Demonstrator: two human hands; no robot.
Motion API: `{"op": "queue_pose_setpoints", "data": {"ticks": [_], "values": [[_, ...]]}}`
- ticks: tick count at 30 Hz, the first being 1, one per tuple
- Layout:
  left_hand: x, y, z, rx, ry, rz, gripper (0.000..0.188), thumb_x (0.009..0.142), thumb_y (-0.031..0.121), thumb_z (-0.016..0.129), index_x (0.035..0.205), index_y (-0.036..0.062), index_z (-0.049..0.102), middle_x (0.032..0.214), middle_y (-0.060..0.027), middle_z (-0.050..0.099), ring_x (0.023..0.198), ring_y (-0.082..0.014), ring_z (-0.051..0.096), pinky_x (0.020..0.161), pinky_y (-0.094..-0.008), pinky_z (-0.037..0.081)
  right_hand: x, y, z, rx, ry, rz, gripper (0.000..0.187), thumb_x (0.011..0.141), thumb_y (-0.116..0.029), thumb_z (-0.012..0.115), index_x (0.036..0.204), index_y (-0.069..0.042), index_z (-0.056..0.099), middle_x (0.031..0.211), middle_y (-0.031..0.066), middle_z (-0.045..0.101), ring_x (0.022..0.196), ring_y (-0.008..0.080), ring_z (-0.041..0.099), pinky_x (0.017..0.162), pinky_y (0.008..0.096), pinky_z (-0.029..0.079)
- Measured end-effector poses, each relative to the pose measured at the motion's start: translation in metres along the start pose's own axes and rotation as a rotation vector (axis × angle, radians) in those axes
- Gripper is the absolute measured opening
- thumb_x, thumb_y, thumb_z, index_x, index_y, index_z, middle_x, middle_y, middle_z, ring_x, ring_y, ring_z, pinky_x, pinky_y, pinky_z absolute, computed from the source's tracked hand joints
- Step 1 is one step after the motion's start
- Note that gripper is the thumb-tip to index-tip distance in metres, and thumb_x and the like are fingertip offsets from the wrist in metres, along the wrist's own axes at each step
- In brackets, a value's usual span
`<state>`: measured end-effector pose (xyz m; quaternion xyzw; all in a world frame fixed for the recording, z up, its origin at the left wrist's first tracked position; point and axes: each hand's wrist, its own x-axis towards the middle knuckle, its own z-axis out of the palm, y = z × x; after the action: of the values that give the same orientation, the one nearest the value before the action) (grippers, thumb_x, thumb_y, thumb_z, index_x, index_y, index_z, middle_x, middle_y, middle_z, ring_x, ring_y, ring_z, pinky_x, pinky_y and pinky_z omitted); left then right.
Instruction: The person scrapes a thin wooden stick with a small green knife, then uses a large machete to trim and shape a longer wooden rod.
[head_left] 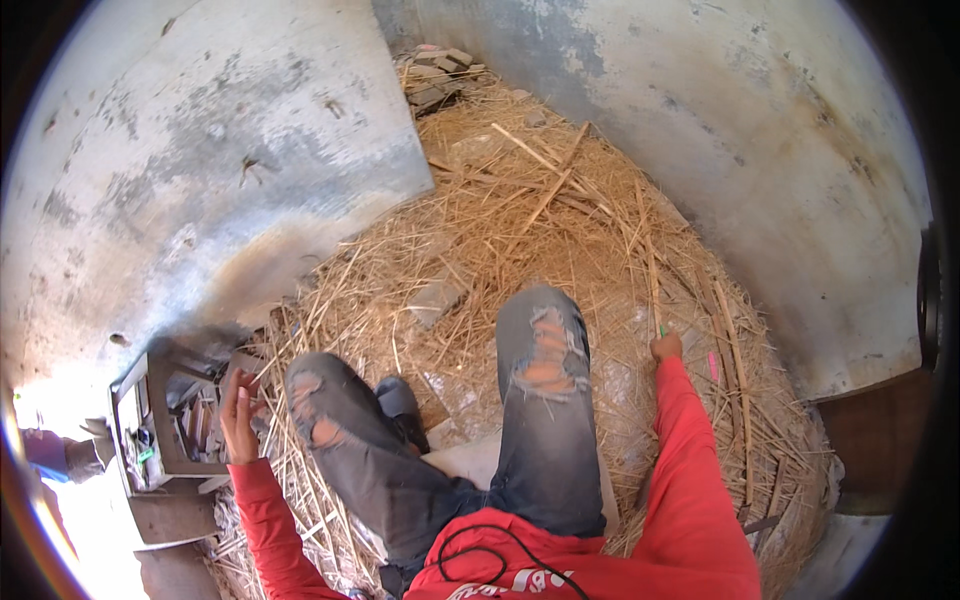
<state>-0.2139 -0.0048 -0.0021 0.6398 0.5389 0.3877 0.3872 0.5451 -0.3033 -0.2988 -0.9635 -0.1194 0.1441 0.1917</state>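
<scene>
My right hand [667, 346] is held out over the littered floor beside my right knee, its fingers closed. A small green tip [662, 330] pokes out of the fist; the rest of that thing is hidden, so its kind does not show. A thin bamboo strip [655, 285] runs away from just beyond this hand; whether the two touch, I cannot tell. On the other side, my left hand [240, 415] is raised with fingers apart, holding nothing visible, near a dark open-framed wooden box [150, 420].
Straw and split sticks [560, 190] cover the floor between weathered walls [700, 100]. Bricks [440, 70] lie piled at the far corner. A pink strip [713, 367] lies right of my hand. Another person's hand [85, 458] shows at the bright left opening.
</scene>
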Motion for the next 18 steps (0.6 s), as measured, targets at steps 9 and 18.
{"op": "queue_pose_setpoints", "data": {"ticks": [9,18], "values": [[0.028,0.069,0.098,0.638,-0.217,0.082,0.052,0.089,0.028,0.068,0.131,-0.0015,0.061,0.128,-0.024,0.062,0.121,-0.0356,0.059,0.106,-0.0384,0.042,0.076,0.002,0.003,-0.035,0.058,0.153,0.054,0.082,-0.026,0.07,0.127,0.003,0.06,0.122,0.0268,0.065,0.115,0.0421,0.062,0.099,0.046,0.048],[0.028,0.082,0.107,0.686,-0.135,0.065,0.048,0.086,0.025,0.069,0.124,-0.0034,0.065,0.117,-0.0211,0.067,0.113,-0.0339,0.062,0.101,-0.0409,0.044,0.168,-0.145,0.091,0.174,0.109,-0.372,0.047,0.086,-0.028,0.072,0.122,0.001,0.063,0.106,0.0225,0.069,0.099,0.0372,0.067,0.087,0.044,0.052]]}}
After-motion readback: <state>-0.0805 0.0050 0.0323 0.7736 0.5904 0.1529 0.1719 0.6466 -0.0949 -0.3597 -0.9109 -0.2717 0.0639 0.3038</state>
